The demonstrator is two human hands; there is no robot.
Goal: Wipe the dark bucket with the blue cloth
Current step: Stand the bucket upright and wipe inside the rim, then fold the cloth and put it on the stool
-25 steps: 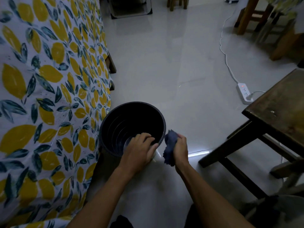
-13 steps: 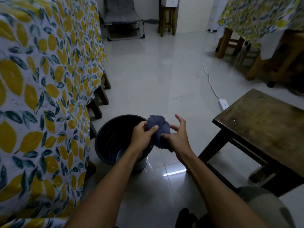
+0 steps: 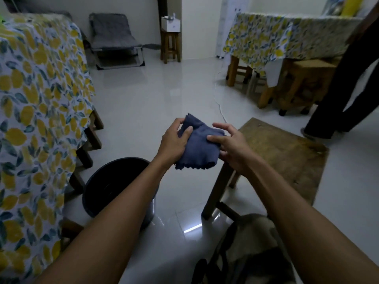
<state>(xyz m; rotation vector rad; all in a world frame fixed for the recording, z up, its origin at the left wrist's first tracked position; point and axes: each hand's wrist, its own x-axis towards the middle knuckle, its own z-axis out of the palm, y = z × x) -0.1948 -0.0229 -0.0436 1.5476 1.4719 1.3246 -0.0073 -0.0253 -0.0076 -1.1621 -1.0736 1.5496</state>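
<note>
The blue cloth (image 3: pixel 198 147) is bunched and held in the air between both hands, above the floor. My left hand (image 3: pixel 174 140) grips its left side with the thumb on top. My right hand (image 3: pixel 230 145) pinches its right edge with thumb and fingers, the other fingers spread. The dark bucket (image 3: pixel 110 187) stands upright on the tiled floor below and to the left, with neither hand touching it. My left forearm crosses in front of its right rim.
A table with a lemon-print cloth (image 3: pixel 39 111) stands close on the left. A dark wooden stool (image 3: pixel 281 158) is right of the bucket. A person's legs (image 3: pixel 346 95) stand at the far right. A white cable (image 3: pixel 220 105) runs along the floor.
Both hands rose away from the bucket. The left hand let go of the rim and took hold of the cloth. The view tilted up to show the room.
</note>
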